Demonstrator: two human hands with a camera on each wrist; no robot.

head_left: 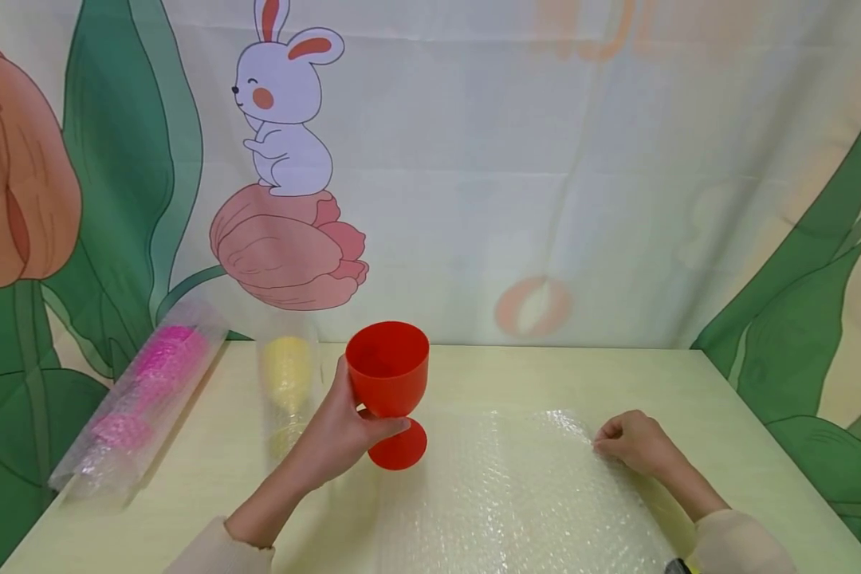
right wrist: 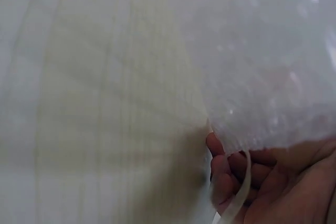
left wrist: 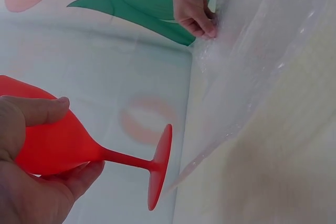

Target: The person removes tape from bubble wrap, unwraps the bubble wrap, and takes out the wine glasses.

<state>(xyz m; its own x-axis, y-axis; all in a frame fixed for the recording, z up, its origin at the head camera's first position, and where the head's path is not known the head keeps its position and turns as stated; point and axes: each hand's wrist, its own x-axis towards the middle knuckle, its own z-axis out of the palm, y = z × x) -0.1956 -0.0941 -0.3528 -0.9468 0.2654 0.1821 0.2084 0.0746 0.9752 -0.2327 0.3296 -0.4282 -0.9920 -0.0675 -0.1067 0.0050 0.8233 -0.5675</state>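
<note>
Cup (head_left: 395,391) held up in the left hand (head_left: 344,442), bubble wrap (head_left: 509,498) pinched in the right hand (head_left: 634,446).

The hands are well apart: the left's fingers and thumb curl round the cup's bowl, a grip that probably suits the wide part and leaves the thin stem and foot free; the cup is over the table (head_left: 689,391), by the sheet's left edge, though whether its foot touches the sheet I cannot tell. The right pinches the sheet's right edge near the back corner, likely to control that flimsy rim. A pink bundle (head_left: 161,371) lies along the table's left edge, a yellow bundle (head_left: 287,371) near its back edge, perhaps set there to spare the sheet room.
</note>
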